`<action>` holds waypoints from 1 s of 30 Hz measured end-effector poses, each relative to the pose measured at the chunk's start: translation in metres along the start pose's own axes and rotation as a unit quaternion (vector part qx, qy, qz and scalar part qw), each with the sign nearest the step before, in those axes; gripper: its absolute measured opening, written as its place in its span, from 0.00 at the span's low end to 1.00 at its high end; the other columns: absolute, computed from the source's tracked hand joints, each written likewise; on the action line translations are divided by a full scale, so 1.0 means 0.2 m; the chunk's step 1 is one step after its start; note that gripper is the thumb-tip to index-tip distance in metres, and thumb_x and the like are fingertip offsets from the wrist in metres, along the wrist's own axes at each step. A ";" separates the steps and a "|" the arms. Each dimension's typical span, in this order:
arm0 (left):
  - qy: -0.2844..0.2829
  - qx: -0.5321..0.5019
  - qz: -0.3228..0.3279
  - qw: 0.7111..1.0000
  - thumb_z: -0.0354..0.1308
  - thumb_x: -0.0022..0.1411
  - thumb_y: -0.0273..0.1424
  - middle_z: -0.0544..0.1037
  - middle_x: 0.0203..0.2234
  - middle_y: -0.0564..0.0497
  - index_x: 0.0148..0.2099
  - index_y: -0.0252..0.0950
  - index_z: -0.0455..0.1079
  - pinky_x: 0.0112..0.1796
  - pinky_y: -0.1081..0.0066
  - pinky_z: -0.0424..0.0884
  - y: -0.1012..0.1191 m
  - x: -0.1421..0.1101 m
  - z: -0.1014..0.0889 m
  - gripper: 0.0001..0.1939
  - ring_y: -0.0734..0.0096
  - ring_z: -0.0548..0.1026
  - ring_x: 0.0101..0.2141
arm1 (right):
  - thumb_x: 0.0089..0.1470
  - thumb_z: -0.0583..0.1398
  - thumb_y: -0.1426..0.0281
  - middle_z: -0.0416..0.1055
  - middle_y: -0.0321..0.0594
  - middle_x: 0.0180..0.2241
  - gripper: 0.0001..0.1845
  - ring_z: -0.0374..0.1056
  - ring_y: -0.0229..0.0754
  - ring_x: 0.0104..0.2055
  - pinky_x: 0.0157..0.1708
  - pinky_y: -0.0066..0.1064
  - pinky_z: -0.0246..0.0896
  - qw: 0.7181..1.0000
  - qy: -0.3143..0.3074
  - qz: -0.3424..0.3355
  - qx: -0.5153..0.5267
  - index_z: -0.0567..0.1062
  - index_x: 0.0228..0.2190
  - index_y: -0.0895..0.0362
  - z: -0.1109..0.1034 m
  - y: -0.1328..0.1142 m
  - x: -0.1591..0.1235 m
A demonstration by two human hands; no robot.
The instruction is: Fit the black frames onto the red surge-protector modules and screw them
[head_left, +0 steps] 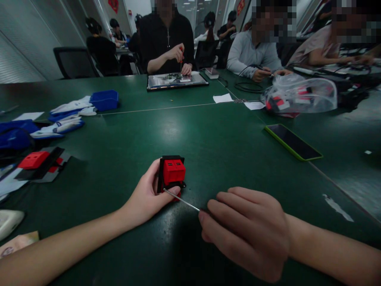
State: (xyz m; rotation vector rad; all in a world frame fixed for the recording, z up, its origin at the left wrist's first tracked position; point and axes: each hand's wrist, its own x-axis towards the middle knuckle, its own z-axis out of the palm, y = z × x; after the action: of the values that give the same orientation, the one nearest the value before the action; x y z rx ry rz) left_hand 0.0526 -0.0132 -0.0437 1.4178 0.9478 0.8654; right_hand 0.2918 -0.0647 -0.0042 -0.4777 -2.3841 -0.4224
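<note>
My left hand (150, 188) grips a small red and black socket module (174, 171) just above the green table. Two dark slots show on the module's red face, and a black frame surrounds it. My fingers go behind the frame, and the thumb lies along its lower edge. My right hand (247, 230) is closed round a screwdriver, whose handle is hidden in the fist. Its thin metal shaft (186, 202) points left and up. The tip meets or nearly meets the module's lower left corner, beside my left thumb; I cannot tell if it touches a screw.
On the left lie another red and black module (34, 159), gloves (59, 127) and a blue tray (104, 100). A green-edged phone (293, 141) and a plastic bag (315, 95) of red parts are at right. Across the table (214, 147), a person works over a panel (154, 82).
</note>
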 end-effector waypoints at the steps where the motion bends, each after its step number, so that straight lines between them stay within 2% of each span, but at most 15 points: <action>1: 0.002 0.001 0.000 1.000 0.70 0.57 0.37 0.79 0.51 0.42 0.58 0.37 0.64 0.48 0.60 0.78 0.00 0.00 0.00 0.30 0.51 0.80 0.49 | 0.61 0.62 0.71 0.74 0.38 0.24 0.07 0.67 0.39 0.26 0.24 0.34 0.58 1.000 -0.006 0.006 0.008 0.77 0.39 0.62 0.00 0.02 0.00; 6: 0.013 -0.017 -0.021 1.000 0.70 0.57 0.39 0.79 0.50 0.42 0.58 0.36 0.63 0.49 0.60 0.77 0.00 0.01 -0.01 0.31 0.52 0.80 0.48 | 0.67 0.57 0.70 0.69 0.31 0.21 0.09 0.58 0.34 0.20 0.20 0.33 0.47 0.999 -0.030 0.015 0.010 0.76 0.42 0.62 0.05 0.11 -0.03; 10: 0.028 -0.067 -0.042 0.997 0.71 0.57 0.39 0.78 0.51 0.42 0.59 0.38 0.63 0.47 0.62 0.77 -0.01 0.02 -0.03 0.32 0.54 0.81 0.48 | 0.71 0.53 0.68 0.71 0.32 0.23 0.13 0.62 0.34 0.21 0.22 0.30 0.51 0.995 -0.091 0.047 -0.002 0.75 0.43 0.60 0.13 0.19 -0.09; 15: 0.012 -0.127 -0.064 0.990 0.69 0.60 0.39 0.78 0.50 0.43 0.60 0.40 0.62 0.41 0.65 0.79 -0.03 0.01 -0.05 0.30 0.58 0.82 0.43 | 0.72 0.49 0.67 0.74 0.36 0.25 0.16 0.66 0.35 0.22 0.24 0.29 0.53 0.980 -0.160 0.085 0.076 0.74 0.44 0.60 0.23 0.26 -0.16; 21: 0.005 -0.131 -0.064 0.989 0.69 0.60 0.42 0.78 0.47 0.44 0.59 0.39 0.64 0.37 0.66 0.80 -0.01 0.01 -0.04 0.29 0.58 0.82 0.42 | 0.72 0.48 0.66 0.76 0.39 0.29 0.16 0.71 0.37 0.27 0.30 0.28 0.59 0.957 -0.210 0.134 0.151 0.72 0.47 0.61 0.26 0.29 -0.18; 25: 0.016 -0.027 -0.029 0.999 0.71 0.57 0.41 0.78 0.49 0.42 0.57 0.37 0.65 0.43 0.63 0.80 0.06 0.05 -0.09 0.30 0.56 0.82 0.43 | 0.72 0.48 0.66 0.76 0.40 0.30 0.17 0.71 0.37 0.28 0.31 0.27 0.60 0.951 -0.212 0.152 0.169 0.73 0.46 0.60 0.25 0.30 -0.19; 28: 0.055 0.060 0.000 0.997 0.68 0.58 0.44 0.78 0.49 0.41 0.58 0.35 0.64 0.43 0.57 0.81 0.19 0.12 -0.21 0.32 0.52 0.82 0.43 | 0.72 0.48 0.66 0.76 0.40 0.30 0.17 0.71 0.37 0.29 0.32 0.28 0.61 0.949 -0.214 0.149 0.175 0.74 0.46 0.60 0.25 0.31 -0.20; 30: 0.081 0.171 0.020 0.982 0.66 0.58 0.48 0.78 0.50 0.40 0.61 0.33 0.62 0.47 0.51 0.79 0.30 0.17 -0.31 0.36 0.47 0.81 0.45 | 0.72 0.49 0.66 0.76 0.40 0.31 0.17 0.71 0.38 0.29 0.32 0.29 0.62 0.948 -0.217 0.148 0.180 0.74 0.46 0.60 0.25 0.32 -0.21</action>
State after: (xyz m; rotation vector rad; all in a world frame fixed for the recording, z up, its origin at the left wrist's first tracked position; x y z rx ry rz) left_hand 0.0133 0.0426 0.0195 1.6802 1.2413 0.8869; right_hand 0.3230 0.0026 -0.0567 -0.8055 -2.6607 0.2823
